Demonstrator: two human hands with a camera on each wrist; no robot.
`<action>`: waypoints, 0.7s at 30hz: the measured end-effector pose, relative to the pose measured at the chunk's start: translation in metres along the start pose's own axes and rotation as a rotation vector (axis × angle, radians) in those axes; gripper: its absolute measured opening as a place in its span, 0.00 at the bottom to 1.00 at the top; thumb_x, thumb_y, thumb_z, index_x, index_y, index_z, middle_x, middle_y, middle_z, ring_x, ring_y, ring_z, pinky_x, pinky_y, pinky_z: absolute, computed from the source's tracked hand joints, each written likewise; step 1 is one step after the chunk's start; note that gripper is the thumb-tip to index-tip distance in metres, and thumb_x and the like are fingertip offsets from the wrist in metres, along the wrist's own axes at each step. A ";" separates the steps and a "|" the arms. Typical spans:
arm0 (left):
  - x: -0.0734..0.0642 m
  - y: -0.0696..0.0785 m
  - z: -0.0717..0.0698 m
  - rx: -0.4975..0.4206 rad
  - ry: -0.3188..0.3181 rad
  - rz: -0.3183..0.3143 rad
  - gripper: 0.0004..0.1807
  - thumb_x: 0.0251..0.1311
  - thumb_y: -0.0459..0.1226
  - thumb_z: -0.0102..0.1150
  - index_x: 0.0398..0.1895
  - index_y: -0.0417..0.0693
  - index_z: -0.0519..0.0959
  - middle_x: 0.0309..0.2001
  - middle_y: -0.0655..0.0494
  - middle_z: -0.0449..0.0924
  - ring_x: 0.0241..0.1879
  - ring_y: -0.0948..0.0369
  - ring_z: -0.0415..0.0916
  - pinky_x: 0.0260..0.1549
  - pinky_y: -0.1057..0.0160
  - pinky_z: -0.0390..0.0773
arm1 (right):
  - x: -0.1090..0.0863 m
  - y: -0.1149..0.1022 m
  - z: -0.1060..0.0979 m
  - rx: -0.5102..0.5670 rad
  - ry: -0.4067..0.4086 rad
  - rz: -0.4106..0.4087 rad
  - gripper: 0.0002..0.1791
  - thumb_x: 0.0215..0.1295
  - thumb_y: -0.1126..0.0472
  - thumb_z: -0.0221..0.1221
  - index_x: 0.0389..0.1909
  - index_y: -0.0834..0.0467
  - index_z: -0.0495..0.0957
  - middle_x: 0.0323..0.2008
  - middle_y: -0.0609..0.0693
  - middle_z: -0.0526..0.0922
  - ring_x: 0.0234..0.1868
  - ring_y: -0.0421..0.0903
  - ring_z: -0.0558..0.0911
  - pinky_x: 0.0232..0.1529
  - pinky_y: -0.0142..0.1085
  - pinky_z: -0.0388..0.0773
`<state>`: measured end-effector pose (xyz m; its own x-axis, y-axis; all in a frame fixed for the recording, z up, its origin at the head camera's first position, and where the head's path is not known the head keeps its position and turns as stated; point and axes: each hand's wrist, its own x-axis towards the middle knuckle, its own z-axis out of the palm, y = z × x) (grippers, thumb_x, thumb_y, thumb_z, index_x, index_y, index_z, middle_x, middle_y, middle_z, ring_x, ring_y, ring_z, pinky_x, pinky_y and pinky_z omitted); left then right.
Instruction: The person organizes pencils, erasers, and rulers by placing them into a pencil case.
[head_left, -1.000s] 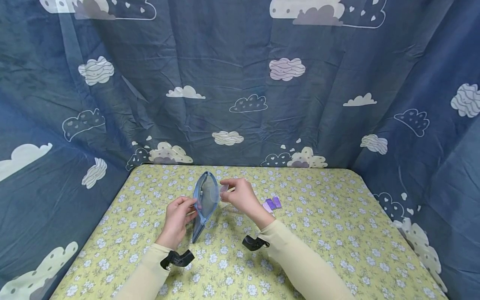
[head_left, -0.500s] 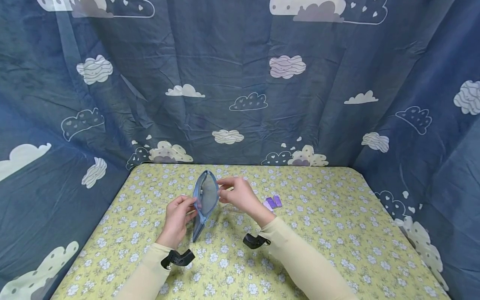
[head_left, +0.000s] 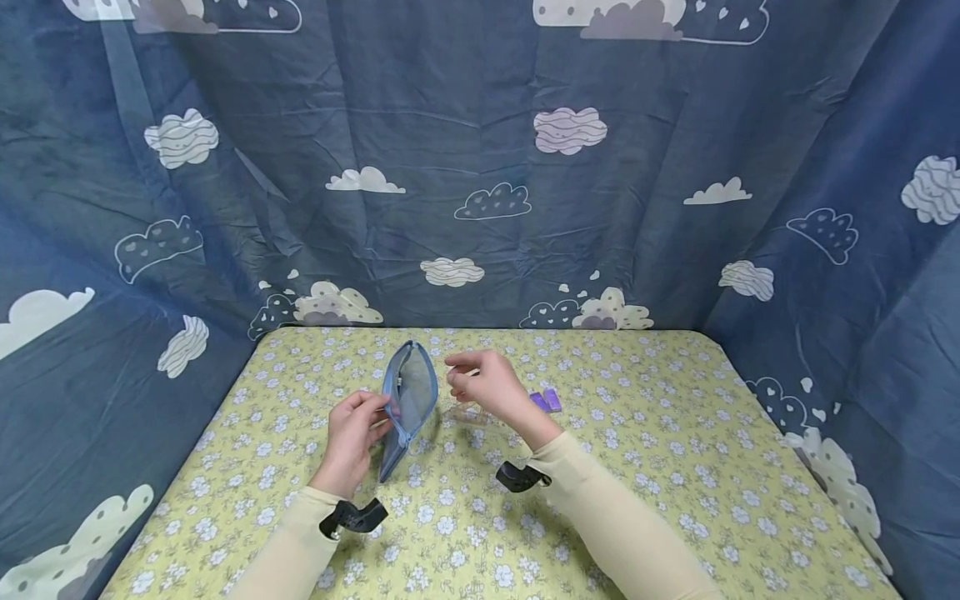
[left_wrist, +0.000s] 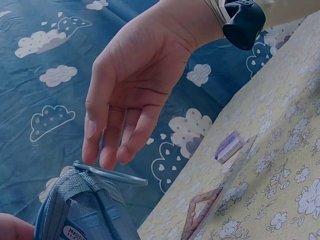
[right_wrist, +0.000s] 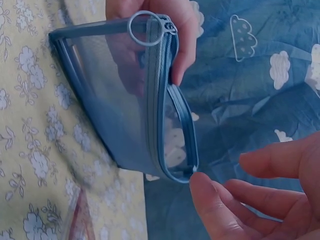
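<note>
My left hand [head_left: 352, 437] grips the near side of a blue see-through zip pouch [head_left: 420, 392], thumb at the rim. The pouch stands tilted with its zip mouth spread, and a metal ring pull [right_wrist: 145, 28] hangs at one end. My right hand [head_left: 491, 387] hovers just right of the mouth, its fingers loosely bent with nothing between them. In the right wrist view, its thumb [right_wrist: 212, 205] lies close to the pouch's far corner. A slim item shows dimly inside the pouch.
A clear set square [left_wrist: 197, 212] lies flat on the flowered tablecloth [head_left: 637, 500], partly behind the right hand. Purple blocks [head_left: 551, 400] lie to the right of that hand. A dark blue cloud-print curtain [head_left: 480, 167] surrounds the table's back and sides.
A second ago my right hand pinched a small translucent piece at the pouch's mouth; that piece is no longer in its fingers. The hand has drawn back right. The left hand keeps its hold.
</note>
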<state>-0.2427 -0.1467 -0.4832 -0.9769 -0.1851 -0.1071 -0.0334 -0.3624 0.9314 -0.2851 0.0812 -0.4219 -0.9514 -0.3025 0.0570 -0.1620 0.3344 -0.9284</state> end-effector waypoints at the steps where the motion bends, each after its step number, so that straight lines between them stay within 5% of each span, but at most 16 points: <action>1: 0.000 0.000 0.000 -0.001 0.002 0.002 0.07 0.64 0.31 0.63 0.31 0.36 0.76 0.32 0.46 0.83 0.34 0.52 0.83 0.37 0.57 0.85 | 0.000 0.000 -0.001 -0.002 0.002 0.001 0.16 0.71 0.63 0.61 0.58 0.58 0.81 0.44 0.56 0.85 0.34 0.48 0.86 0.38 0.38 0.86; 13: 0.001 0.000 0.002 -0.011 0.007 -0.001 0.07 0.64 0.30 0.63 0.30 0.36 0.76 0.31 0.46 0.83 0.34 0.52 0.84 0.36 0.57 0.85 | 0.004 0.005 -0.026 0.023 0.079 0.015 0.16 0.69 0.64 0.62 0.57 0.57 0.82 0.43 0.56 0.85 0.39 0.53 0.87 0.41 0.41 0.86; 21: 0.001 0.000 0.001 -0.009 0.000 -0.004 0.07 0.64 0.30 0.62 0.29 0.37 0.76 0.31 0.47 0.84 0.34 0.53 0.84 0.36 0.58 0.85 | 0.001 0.011 -0.038 -0.003 0.093 0.011 0.17 0.68 0.64 0.63 0.56 0.55 0.83 0.44 0.55 0.85 0.40 0.48 0.85 0.45 0.46 0.85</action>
<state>-0.2440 -0.1458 -0.4831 -0.9767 -0.1837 -0.1111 -0.0357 -0.3712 0.9279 -0.2980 0.1188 -0.4184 -0.9733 -0.2145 0.0812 -0.1523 0.3394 -0.9282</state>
